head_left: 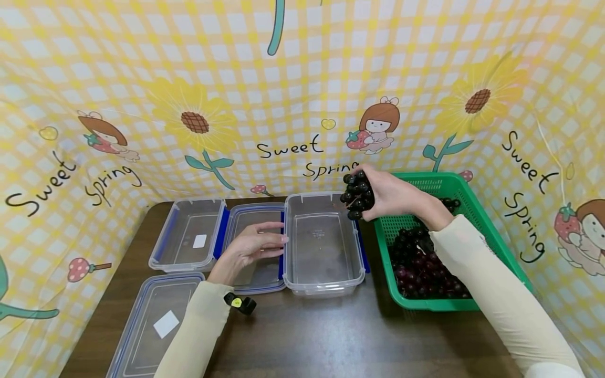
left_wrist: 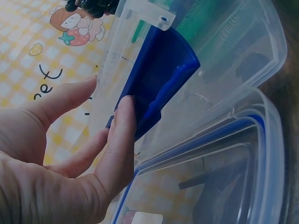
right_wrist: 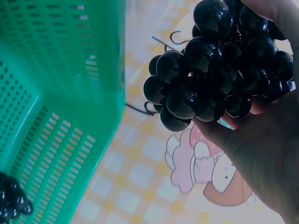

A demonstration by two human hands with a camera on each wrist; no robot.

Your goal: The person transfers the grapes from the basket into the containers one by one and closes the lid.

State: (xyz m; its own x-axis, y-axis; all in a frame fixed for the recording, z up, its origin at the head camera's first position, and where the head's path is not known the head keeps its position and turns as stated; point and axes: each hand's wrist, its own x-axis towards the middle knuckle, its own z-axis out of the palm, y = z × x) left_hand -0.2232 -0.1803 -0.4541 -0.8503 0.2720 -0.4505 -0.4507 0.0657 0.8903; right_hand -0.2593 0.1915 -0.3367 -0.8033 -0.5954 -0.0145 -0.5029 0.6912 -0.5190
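Note:
My right hand grips a bunch of black grapes above the right rim of a clear plastic box. In the right wrist view the grapes hang between thumb and fingers. My left hand is at the left side of that same box. In the left wrist view its fingertips touch the blue side latch, while the thumb stands apart, the fingers fairly straight. A green perforated basket stands at the right, holding more dark grapes, partly hidden by my right forearm.
A second clear box with blue latches stands at the far left. Blue-edged clear lids lie under my left hand and at the front left. A checked cloth hangs behind the brown table.

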